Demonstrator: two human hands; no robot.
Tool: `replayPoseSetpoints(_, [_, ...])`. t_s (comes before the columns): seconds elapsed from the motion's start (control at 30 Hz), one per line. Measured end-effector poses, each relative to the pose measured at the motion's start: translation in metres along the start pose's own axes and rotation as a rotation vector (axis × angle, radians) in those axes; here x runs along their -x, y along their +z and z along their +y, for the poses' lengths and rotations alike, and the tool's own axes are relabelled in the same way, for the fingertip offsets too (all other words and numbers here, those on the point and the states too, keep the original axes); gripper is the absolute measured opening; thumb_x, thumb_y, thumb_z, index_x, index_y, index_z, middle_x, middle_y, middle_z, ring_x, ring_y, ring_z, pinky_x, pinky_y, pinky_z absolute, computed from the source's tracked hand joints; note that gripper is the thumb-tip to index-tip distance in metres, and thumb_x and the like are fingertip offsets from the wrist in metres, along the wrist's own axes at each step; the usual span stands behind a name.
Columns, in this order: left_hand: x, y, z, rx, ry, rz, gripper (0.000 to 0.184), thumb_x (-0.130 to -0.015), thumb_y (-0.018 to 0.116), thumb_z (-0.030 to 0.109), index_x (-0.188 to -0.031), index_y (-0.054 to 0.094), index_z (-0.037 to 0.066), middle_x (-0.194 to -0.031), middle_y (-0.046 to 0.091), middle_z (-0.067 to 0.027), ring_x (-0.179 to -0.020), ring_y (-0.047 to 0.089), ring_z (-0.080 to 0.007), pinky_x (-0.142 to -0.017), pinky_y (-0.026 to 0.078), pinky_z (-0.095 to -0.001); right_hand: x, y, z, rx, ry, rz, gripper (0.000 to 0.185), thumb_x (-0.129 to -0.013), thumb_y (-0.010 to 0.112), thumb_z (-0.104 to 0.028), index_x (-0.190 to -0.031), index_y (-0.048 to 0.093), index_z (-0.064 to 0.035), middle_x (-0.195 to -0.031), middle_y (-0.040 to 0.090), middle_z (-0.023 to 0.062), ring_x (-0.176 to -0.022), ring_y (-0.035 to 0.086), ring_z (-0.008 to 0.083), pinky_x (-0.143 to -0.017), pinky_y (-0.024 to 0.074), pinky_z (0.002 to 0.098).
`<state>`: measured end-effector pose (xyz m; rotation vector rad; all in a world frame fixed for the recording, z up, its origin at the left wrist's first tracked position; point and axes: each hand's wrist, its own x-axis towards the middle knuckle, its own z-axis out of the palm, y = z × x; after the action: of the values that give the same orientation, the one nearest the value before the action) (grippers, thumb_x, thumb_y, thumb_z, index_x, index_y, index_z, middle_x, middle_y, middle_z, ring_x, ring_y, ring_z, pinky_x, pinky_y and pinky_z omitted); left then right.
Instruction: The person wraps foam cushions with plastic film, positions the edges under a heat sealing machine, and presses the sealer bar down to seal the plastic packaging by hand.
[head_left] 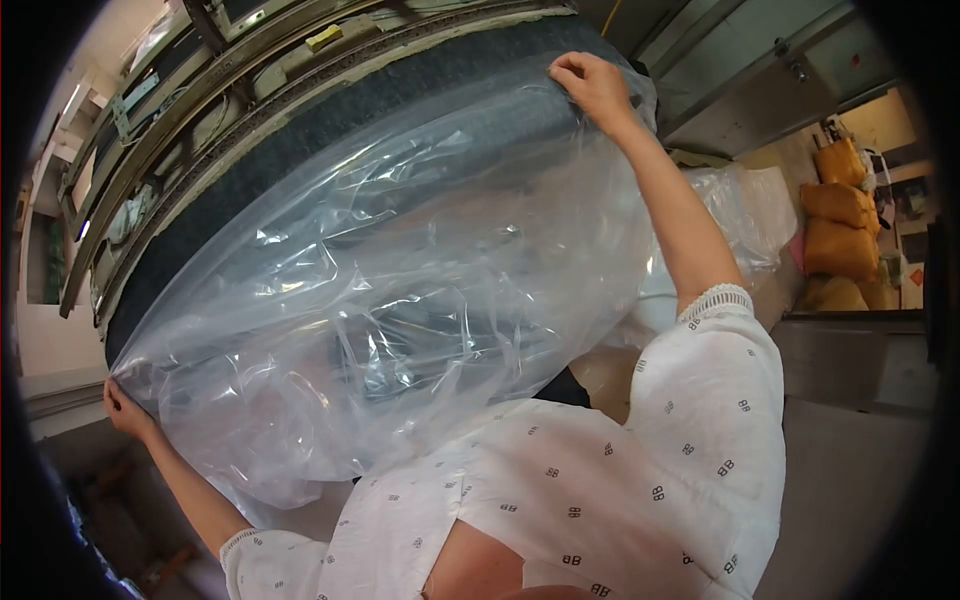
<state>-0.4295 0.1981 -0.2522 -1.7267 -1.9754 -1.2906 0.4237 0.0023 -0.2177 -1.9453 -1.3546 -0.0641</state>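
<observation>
A large sheet of clear plastic film [400,290] is stretched between my two hands, wrinkled and shiny, over a dark curved surface [230,150]. At the far left, my left hand [127,410] pinches one corner of the film, which is gathered at the fingertips. My right hand [597,88] is at the upper right, its thumb and fingers pinched on the film's far edge. The lower part of the film hangs in loose folds against my white patterned shirt.
Metal rails [190,95] curve along the far side, with a small yellow block [324,38] on them. More clear plastic [745,215] lies to the right. Orange-yellow bundles [840,230] are stacked at the far right, beyond a metal frame.
</observation>
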Motion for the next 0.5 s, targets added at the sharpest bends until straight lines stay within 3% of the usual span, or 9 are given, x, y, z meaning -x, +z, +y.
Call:
replayPoseSetpoints(0.03, [-0.001, -0.015, 0.01, 0.096, -0.014, 0.006, 0.031, -0.088, 0.056, 0.03, -0.103, 0.064, 0.005, -0.099, 0.063, -0.0065, -0.088, 0.058, -0.016, -0.08, 0.043, -0.0267, -0.003, 0.006, 0.001, 0.107, -0.105, 0.115, 0.018, -0.079, 0.062, -0.025, -0.082, 0.065, -0.0078, -0.073, 0.06, 0.0017, -0.065, 0.056, 0.0148, -0.06, 0.0428, 0.0282])
replayPoseSetpoints(0.13, [-0.007, -0.066, 0.019, 0.337, -0.176, -0.002, 0.028, -0.087, 0.058, 0.023, -0.105, 0.062, 0.001, -0.101, 0.062, -0.0047, -0.091, 0.056, -0.0134, -0.08, 0.044, -0.0255, -0.01, 0.011, -0.004, 0.075, 0.041, 0.054, 0.02, -0.073, 0.065, -0.032, -0.08, 0.067, -0.0126, -0.08, 0.061, 0.0045, -0.079, 0.059, 0.0211, -0.071, 0.0443, 0.0328])
replayPoseSetpoints(0.27, [0.006, -0.128, 0.023, 0.672, -0.369, -0.167, 0.029, -0.087, 0.059, 0.02, -0.109, 0.059, 0.002, -0.104, 0.06, -0.0042, -0.093, 0.055, -0.0133, -0.08, 0.043, -0.0244, -0.02, 0.012, 0.004, 0.048, 0.081, -0.013, 0.021, -0.071, 0.067, -0.032, -0.08, 0.067, -0.0126, -0.077, 0.06, 0.0039, -0.077, 0.059, 0.0196, -0.07, 0.0446, 0.032])
replayPoseSetpoints(0.33, [0.015, -0.142, 0.006, 0.684, -0.478, -0.199, 0.029, -0.087, 0.059, 0.02, -0.11, 0.059, 0.003, -0.105, 0.06, -0.0047, -0.094, 0.055, -0.0129, -0.08, 0.043, -0.0235, -0.029, 0.016, 0.022, 0.059, 0.051, -0.011, 0.023, -0.07, 0.068, -0.032, -0.08, 0.067, -0.0114, -0.075, 0.061, 0.0031, -0.074, 0.059, 0.0177, -0.068, 0.045, 0.031])
replayPoseSetpoints(0.4, [0.016, -0.144, -0.034, 0.717, -0.516, -0.278, 0.032, -0.088, 0.057, 0.023, -0.115, 0.055, 0.006, -0.109, 0.059, -0.0029, -0.099, 0.053, -0.0117, -0.083, 0.039, -0.0252, -0.046, 0.011, 0.033, -0.133, 0.056, -0.277, 0.022, -0.072, 0.068, -0.029, -0.082, 0.066, -0.0093, -0.075, 0.062, 0.0014, -0.074, 0.058, 0.0135, -0.068, 0.0446, 0.0288])
replayPoseSetpoints(0.43, [0.025, -0.142, -0.012, 0.575, -0.528, -0.233, 0.035, -0.089, 0.054, 0.028, -0.119, 0.052, 0.01, -0.116, 0.056, 0.0004, -0.106, 0.049, -0.0107, -0.086, 0.034, -0.029, -0.052, 0.005, 0.035, -0.23, 0.049, -0.416, 0.022, -0.072, 0.068, -0.027, -0.083, 0.066, -0.0082, -0.076, 0.062, 0.0005, -0.073, 0.057, 0.0114, -0.068, 0.0444, 0.0277])
replayPoseSetpoints(0.5, [0.028, -0.132, 0.018, 0.619, -0.591, -0.203, 0.037, -0.09, 0.052, 0.031, -0.123, 0.048, 0.014, -0.125, 0.049, 0.0021, -0.113, 0.043, -0.0096, -0.088, 0.031, -0.0308, -0.067, -0.018, 0.022, -0.219, 0.027, -0.411, 0.019, -0.075, 0.067, -0.022, -0.086, 0.066, -0.0058, -0.08, 0.062, -0.0013, -0.078, 0.055, 0.0075, -0.072, 0.0433, 0.0245])
